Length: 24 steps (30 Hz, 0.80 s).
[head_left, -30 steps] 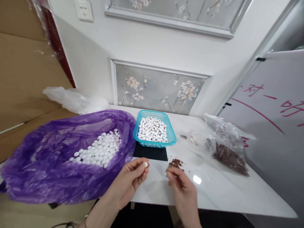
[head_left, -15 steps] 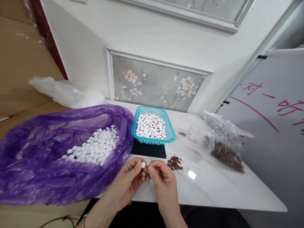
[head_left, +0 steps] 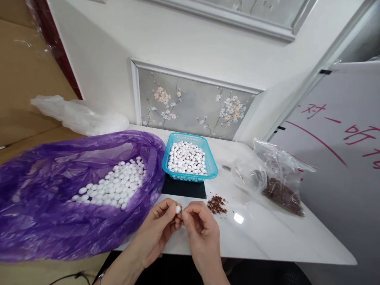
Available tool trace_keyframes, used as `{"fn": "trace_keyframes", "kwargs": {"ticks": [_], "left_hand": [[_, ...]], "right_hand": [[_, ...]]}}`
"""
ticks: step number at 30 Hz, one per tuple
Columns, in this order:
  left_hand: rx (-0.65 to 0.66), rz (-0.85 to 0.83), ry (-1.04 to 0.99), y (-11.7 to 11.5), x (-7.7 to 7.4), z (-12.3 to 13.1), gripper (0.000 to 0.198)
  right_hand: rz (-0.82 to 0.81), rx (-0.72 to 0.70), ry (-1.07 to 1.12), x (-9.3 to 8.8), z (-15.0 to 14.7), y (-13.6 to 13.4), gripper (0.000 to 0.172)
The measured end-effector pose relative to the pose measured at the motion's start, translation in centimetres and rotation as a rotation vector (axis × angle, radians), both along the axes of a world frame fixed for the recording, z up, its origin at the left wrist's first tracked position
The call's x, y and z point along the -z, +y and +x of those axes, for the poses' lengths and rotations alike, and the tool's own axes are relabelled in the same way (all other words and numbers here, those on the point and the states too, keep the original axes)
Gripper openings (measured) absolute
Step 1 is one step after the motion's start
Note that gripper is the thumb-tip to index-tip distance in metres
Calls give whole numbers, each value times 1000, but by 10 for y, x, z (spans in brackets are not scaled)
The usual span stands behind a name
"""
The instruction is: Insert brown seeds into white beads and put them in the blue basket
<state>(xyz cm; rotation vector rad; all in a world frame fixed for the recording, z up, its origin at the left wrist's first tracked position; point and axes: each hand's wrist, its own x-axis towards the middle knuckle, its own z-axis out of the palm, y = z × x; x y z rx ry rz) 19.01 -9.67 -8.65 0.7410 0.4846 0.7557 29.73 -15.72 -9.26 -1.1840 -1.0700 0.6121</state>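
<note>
My left hand (head_left: 158, 229) pinches a small white bead (head_left: 178, 209) between thumb and forefinger over the table's front edge. My right hand (head_left: 199, 225) is closed in a pinch right beside it, fingertips touching the bead; what it holds is too small to make out. A purple plastic bag (head_left: 59, 213) holding several white beads (head_left: 113, 186) lies to the left. A teal basket (head_left: 212, 168) full of white beads sits on a black slab (head_left: 183, 189) behind my hands. A little heap of brown bits (head_left: 217, 204) lies just right of my right hand.
A clear plastic bag (head_left: 276, 178) with brown material lies at the right of the white table (head_left: 267, 237). A white plastic bag (head_left: 80, 116) rests at the back left by the wall. A whiteboard (head_left: 341, 158) with red writing stands at right.
My right hand moved left from the brown heap to meet the left hand at the bead. The view dropped and shifted slightly.
</note>
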Motion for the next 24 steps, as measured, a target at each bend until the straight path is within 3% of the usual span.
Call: {"fn": "trace_keyframes", "kwargs": {"ticks": [17, 21, 24], "left_hand": [[-21, 47, 52, -2, -1, 0, 23], [-27, 64, 58, -2, -4, 2, 23], [-7, 36, 79, -1, -4, 3, 22]], "right_hand": [[-94, -48, 63, 0, 2, 5, 12], [-144, -82, 216, -4, 6, 7, 9], [-155, -117, 361, -7, 13, 7, 28]]}}
